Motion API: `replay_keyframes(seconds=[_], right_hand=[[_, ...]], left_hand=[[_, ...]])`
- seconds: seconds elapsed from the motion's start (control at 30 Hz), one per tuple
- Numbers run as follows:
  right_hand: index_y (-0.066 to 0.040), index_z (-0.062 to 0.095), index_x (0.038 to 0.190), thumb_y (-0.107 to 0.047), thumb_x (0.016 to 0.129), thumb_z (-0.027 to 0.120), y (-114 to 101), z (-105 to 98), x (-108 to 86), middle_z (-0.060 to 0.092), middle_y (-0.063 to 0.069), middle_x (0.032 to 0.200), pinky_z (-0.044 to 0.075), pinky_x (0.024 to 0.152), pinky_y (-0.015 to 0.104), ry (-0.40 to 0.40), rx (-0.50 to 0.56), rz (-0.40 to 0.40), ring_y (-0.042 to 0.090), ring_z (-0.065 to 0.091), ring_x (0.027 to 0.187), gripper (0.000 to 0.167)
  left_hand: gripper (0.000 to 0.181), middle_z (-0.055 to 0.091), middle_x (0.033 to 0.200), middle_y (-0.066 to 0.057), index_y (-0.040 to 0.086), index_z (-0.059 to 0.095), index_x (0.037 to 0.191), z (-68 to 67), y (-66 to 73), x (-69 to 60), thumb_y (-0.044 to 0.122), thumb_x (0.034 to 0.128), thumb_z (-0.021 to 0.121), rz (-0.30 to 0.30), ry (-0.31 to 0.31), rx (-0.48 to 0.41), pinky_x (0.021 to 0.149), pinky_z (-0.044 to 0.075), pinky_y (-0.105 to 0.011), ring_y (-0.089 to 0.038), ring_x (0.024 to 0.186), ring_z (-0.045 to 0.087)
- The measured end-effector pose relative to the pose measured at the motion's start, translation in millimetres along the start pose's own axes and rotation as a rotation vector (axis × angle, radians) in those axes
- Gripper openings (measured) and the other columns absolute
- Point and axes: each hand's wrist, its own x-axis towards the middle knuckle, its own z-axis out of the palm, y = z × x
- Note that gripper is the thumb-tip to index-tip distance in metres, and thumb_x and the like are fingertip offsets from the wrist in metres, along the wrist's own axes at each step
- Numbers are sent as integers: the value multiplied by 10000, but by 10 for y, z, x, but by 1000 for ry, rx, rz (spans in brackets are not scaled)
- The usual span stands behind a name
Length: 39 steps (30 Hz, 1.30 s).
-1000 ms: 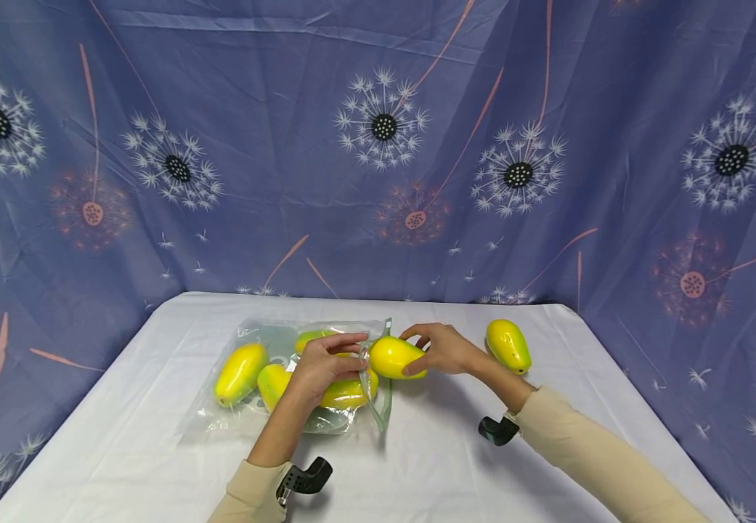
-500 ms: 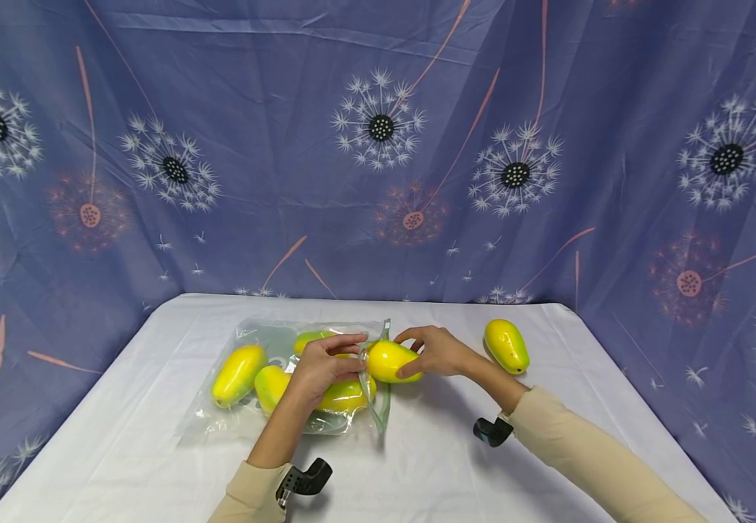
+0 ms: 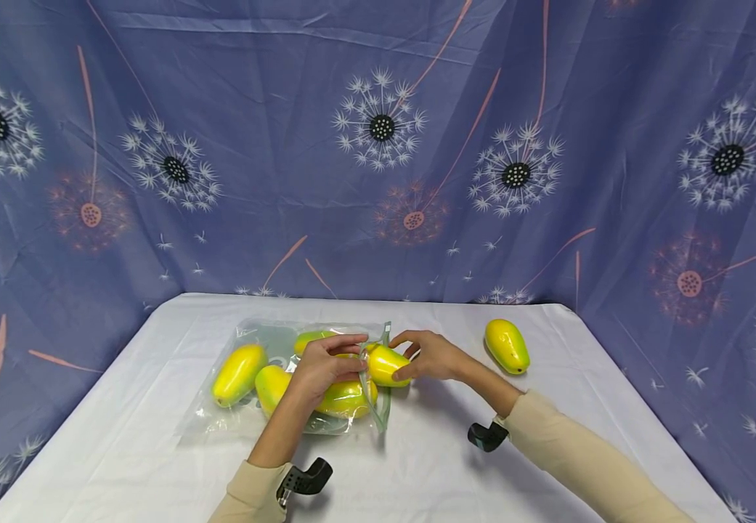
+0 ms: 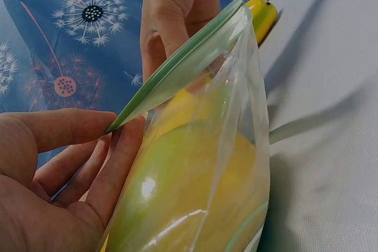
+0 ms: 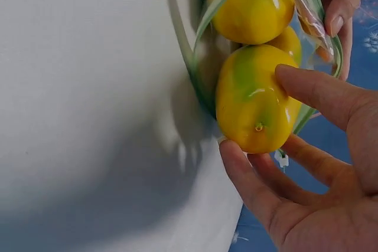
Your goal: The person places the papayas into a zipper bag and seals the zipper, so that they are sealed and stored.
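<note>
On the table lies a clear zip bag (image 3: 221, 428) with several yellow-green mangoes in it. The left hand (image 3: 322, 367) pinches the green-edged rim (image 4: 159, 81) of its mouth between thumb and finger. At the bag's right-hand opening, the right hand (image 3: 435, 356) grips a mango (image 3: 384, 365) by its outer end, thumb on one side and fingertips on the other. In the right wrist view that mango (image 5: 254, 98) sits partly inside the opening, close to another mango (image 5: 251, 13). How far the held mango reaches inside is hidden in the head view.
A single mango (image 3: 507, 346) lies on the white tablecloth (image 3: 430, 465), right of the right hand. Behind the table hangs a blue curtain (image 3: 273, 181) with dandelion prints. A black wrist camera (image 3: 487, 436) is strapped to the right wrist, another (image 3: 309, 476) to the left.
The right hand has moved left with its mango, which sits farther into the bag's opening than before. The left hand has kept its hold on the rim, nearly still.
</note>
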Motion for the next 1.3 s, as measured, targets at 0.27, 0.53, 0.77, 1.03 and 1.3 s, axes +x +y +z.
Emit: replay_keyframes(seconds=[0.27, 0.53, 0.77, 1.03, 1.3], right_hand=[[-157, 655, 1301, -143, 731, 898, 50, 26, -20, 690, 114, 1157, 585, 827, 354, -11, 63, -9, 256, 641, 1074, 620], [-146, 645, 1337, -110, 735, 887, 88, 43, -25, 682, 139, 1212, 596, 841, 366, -9, 95, -23, 281, 637, 1113, 649], [-119, 678, 1236, -126, 725, 889, 83, 111, -12, 710, 107, 1158, 591, 840, 353, 47, 139, -4, 271, 663, 1073, 553], [-121, 663, 1298, -144, 767, 860, 95, 174, 2, 728, 116, 1020, 623, 749, 402, 28, 228, 55, 227, 696, 806, 567], [-112, 669, 1303, -146, 780, 851, 73, 210, 23, 732, 121, 1012, 625, 723, 396, 53, 241, 51, 230, 706, 776, 555]], left_hand=[[439, 653, 1123, -154, 23, 715, 1251, -1, 10, -19, -88, 829, 753, -4, 4, 7, 772, 644, -371, -186, 807, 705], [420, 647, 1132, -154, 43, 727, 1238, 2, 13, -15, -80, 838, 751, -13, 6, 11, 760, 644, -361, -191, 789, 710], [454, 655, 1113, -136, 5, 692, 1279, -1, -2, -18, -68, 836, 758, -10, -1, 16, 745, 643, -341, -189, 797, 706], [456, 659, 1116, -142, 5, 690, 1283, -2, -22, 4, -69, 838, 755, -12, -3, 5, 755, 644, -352, -185, 783, 720], [464, 655, 1107, -142, -7, 678, 1294, 0, -17, 2, -72, 840, 751, -13, -4, 0, 758, 643, -351, -182, 778, 717]])
